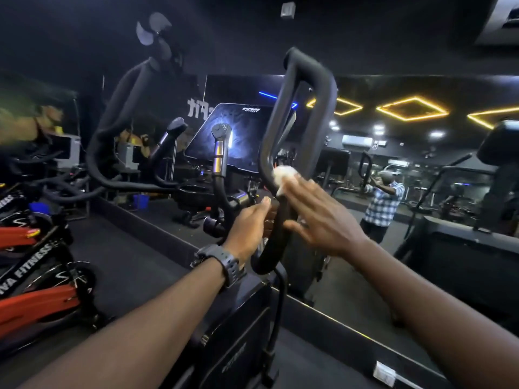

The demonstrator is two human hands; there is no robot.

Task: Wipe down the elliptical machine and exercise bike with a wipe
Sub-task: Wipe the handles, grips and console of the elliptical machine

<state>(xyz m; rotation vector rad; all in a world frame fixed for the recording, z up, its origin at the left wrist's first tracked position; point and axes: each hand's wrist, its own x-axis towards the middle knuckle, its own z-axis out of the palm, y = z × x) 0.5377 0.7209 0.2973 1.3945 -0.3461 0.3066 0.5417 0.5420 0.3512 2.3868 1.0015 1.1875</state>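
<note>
Mirrored gym | handle (283, 153) upright | right hand (323, 217) presses wipe (285, 175)

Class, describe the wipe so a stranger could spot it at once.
Find the tall black loop handle at centre. Low on its left bar, the right hand presses the wipe against it. It is the only small white wad among dark bars.

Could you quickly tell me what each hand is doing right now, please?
Left hand: wrapped around the black handlebar, steadying it.
Right hand: fingers straight, pressing the white wipe against the handlebar.
</note>
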